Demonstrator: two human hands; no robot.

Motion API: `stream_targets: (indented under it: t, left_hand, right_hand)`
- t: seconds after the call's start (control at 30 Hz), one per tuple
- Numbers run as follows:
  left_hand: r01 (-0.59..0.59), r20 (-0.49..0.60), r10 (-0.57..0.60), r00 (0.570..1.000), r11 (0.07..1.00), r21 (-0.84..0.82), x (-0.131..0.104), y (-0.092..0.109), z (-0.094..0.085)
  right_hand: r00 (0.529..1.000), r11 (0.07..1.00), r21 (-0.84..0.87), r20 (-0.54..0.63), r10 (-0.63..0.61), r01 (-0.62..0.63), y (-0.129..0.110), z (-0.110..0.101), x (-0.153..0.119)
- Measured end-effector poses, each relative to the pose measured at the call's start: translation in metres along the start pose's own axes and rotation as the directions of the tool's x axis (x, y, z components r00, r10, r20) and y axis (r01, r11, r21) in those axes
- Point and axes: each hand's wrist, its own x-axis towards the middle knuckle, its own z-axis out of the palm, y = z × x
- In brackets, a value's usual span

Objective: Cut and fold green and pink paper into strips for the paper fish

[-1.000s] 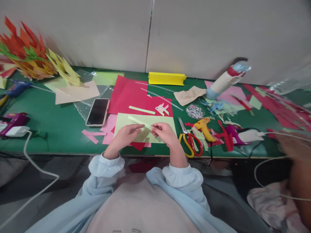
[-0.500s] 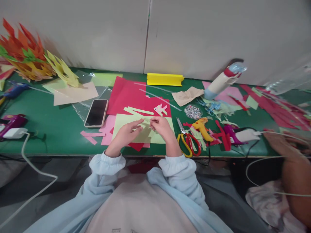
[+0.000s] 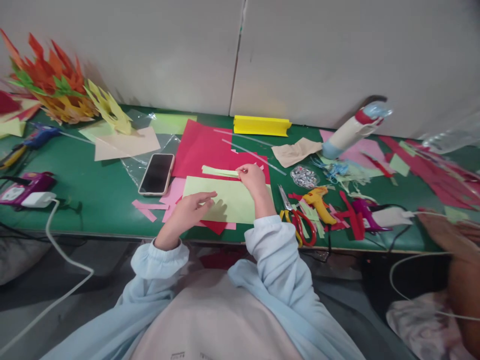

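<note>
– Behind is a pale wall (image 3: 168,60), and before it the green counter (image 3: 97,195). What lies there?
– Red paper (image 3: 202,145), and nearer to the person, a pale green sheet (image 3: 240,192).
– And the hands?
– The left hand (image 3: 189,210) is above this sheet, its grip empty and spread. The right hand (image 3: 254,181) has its grip pressed together, pinching the light green strips (image 3: 219,172) at their right end; the rest reaches left, over the red paper.

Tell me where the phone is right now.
In the head view, the phone lies left of center on the green table, just left of the large red paper sheet.
</note>
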Motion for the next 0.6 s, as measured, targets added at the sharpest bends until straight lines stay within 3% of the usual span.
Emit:
stream_targets:
  t: [0.2, 0.4, 0.5, 0.6]
  left_hand:
    - [0.044, -0.046, -0.038, 0.998, 0.991, 0.125, -0.006, -0.007, -0.007]
    - [0.023, -0.169, 0.01, 0.986, 0.981, 0.194, -0.019, -0.025, -0.017]
    - [-0.022, -0.209, 0.09, 0.974, 0.951, 0.309, -0.026, -0.034, -0.019]
    - [-0.172, -0.133, 0.238, 0.962, 0.908, 0.382, -0.031, -0.044, -0.015]
  right_hand:
    - [1.0, 0.999, -0.052, -0.02, 0.0, -0.001, 0.005, -0.009, -0.007]
    - [0.999, 0.998, -0.04, 0.001, -0.042, 0.042, 0.008, -0.037, -0.043]
    - [0.996, 0.997, -0.017, 0.052, -0.079, 0.08, 0.012, -0.051, -0.068]
    - [0.989, 0.991, -0.047, 0.092, -0.117, 0.122, 0.02, -0.055, -0.093]
